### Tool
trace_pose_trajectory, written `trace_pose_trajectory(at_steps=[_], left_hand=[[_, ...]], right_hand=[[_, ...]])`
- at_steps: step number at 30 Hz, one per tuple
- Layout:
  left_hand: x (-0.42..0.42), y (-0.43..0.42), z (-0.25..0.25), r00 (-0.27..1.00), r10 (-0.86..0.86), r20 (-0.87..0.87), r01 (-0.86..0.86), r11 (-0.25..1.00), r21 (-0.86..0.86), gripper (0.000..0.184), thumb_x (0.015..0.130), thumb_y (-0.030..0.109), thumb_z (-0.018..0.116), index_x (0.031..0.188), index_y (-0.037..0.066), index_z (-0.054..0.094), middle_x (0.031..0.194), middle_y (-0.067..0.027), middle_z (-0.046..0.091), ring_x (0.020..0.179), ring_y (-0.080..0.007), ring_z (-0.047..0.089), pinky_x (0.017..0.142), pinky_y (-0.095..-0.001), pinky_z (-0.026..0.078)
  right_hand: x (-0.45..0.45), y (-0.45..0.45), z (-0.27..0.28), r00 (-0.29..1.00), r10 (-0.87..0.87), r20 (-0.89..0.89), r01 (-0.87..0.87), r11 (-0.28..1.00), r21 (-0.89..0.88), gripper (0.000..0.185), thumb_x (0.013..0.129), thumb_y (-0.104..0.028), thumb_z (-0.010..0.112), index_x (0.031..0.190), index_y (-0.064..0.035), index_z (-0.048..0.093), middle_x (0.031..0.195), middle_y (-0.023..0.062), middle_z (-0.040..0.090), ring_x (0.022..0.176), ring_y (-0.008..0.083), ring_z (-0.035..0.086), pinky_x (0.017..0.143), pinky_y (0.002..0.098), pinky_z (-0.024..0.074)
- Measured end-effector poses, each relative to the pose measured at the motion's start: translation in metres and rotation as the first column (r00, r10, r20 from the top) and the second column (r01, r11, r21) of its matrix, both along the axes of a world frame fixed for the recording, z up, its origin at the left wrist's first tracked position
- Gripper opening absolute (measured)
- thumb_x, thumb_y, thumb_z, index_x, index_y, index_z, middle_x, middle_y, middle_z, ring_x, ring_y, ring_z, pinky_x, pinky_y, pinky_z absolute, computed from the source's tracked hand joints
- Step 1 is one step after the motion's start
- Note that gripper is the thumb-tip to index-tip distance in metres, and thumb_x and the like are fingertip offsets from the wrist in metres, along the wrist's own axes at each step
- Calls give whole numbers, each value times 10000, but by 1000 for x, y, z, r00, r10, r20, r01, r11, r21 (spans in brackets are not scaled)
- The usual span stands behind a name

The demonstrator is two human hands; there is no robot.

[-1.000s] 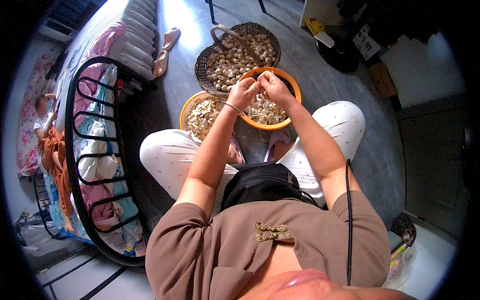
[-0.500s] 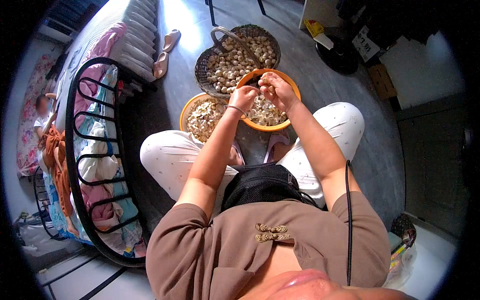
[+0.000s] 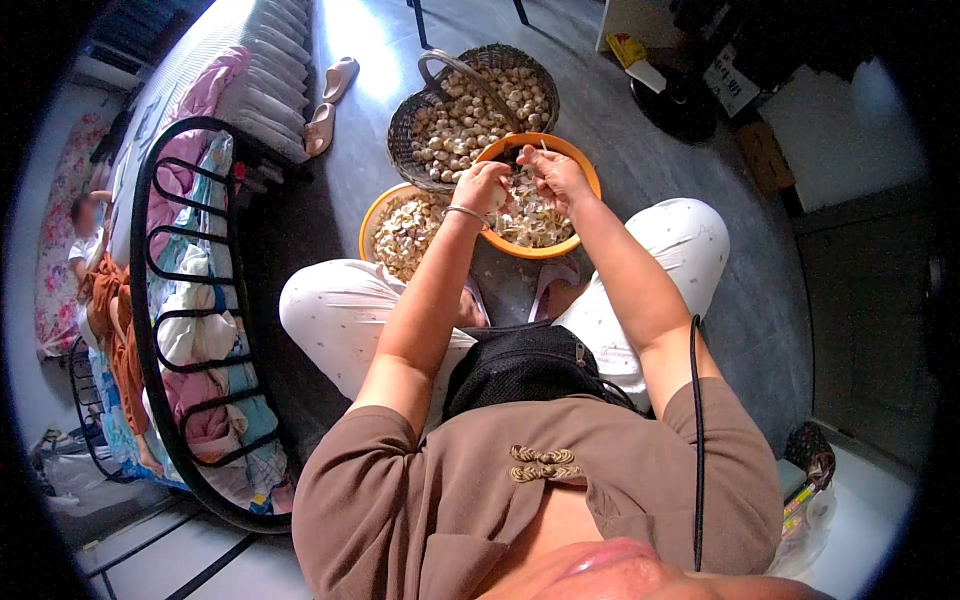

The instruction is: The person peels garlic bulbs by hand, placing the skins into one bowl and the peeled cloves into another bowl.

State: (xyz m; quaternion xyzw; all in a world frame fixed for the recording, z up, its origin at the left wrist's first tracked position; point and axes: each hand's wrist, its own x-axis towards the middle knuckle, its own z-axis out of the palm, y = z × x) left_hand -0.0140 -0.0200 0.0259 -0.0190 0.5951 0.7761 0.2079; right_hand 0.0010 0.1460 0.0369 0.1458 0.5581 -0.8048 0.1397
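Both hands are over an orange tub [image 3: 590,172] that holds pale, flaky pieces [image 3: 535,222] like garlic cloves and skins. My left hand [image 3: 482,187] is closed at the tub's left rim, with a pale, rounded piece [image 3: 497,199], probably garlic, showing at its palm. Close by on the right, my right hand [image 3: 560,180] has its fingers pinched together; a thin pale sliver shows at the fingertips, too small to name. Behind the tub, a dark wicker basket [image 3: 402,140] with an arched handle is full of round, pale bulbs [image 3: 450,135] that look like garlic.
A second orange tub [image 3: 366,235] of pale pieces [image 3: 408,235] stands left of the first. Slippers [image 3: 320,130] lie beside a bed with a black metal frame [image 3: 150,300]. Another person [image 3: 90,245] sits at the far left. A black round object [image 3: 675,108] is at the back right.
My hands have moved slightly apart. The rounded piece at my right fingertips no longer shows there, and a pale piece now shows in my left palm.
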Motion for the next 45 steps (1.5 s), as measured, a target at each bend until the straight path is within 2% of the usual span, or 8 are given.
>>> trace_pose_trajectory(at_steps=[5,7,12,16,21,30,35,45], left_hand=[[-4,-5,0,978,-17,207,-25,980,199,408,880,416,419,1017,64,573,750,-64,581,611,-203,585,519,-346,471],[-4,-5,4,975,-36,218,-23,965,260,442,892,440,394,1034,53,555,743,-70,581,604,-206,592,503,-340,473],[-4,-3,6,969,-137,203,60,937,345,544,891,541,323,1112,80,509,757,-78,593,569,-203,583,485,-336,466],[-1,0,9,969,-222,110,209,971,121,596,875,590,304,1091,74,511,743,-90,604,514,-204,590,397,-320,453],[0,5,11,987,-97,126,85,991,100,608,874,593,306,1027,49,531,768,-106,618,529,-204,597,416,-314,467],[0,0,8,944,-285,-165,280,959,-51,371,910,371,461,1023,27,544,779,-42,581,635,-114,573,491,-255,475],[1,8,0,908,-146,-392,52,969,-242,255,910,258,499,981,18,546,757,-20,589,615,-84,549,526,-235,464],[10,10,16,750,-266,-605,-262,721,-642,248,818,214,604,964,18,557,706,-123,606,627,-201,596,567,-310,462]], right_hand=[[-6,2,-12,999,33,-17,-26,948,318,274,882,-267,550,1072,-79,611,677,10,590,510,91,492,486,233,413],[-1,-1,-5,977,164,-139,-16,700,714,255,887,-182,505,1101,-74,594,781,70,634,595,157,558,601,291,465],[2,-7,16,920,254,-297,26,719,694,280,887,-167,516,1139,-59,569,844,35,625,674,90,549,623,258,457],[10,-11,27,828,484,-282,-367,849,379,297,877,-173,556,1136,-28,558,957,49,620,838,95,565,763,250,457],[1,-11,11,836,427,-344,-100,735,670,239,915,-207,488,1040,-13,547,856,42,601,724,98,555,655,247,456],[7,-14,19,856,287,-430,-31,860,510,209,921,-184,453,1051,-37,524,833,50,601,701,100,543,636,263,461],[-3,-9,4,897,237,-373,-172,965,199,242,915,-228,488,1030,-22,539,848,34,593,719,88,547,625,237,456],[2,-6,20,914,285,-290,-126,877,463,282,878,-261,547,1010,-13,526,844,47,586,740,104,552,644,252,462]])
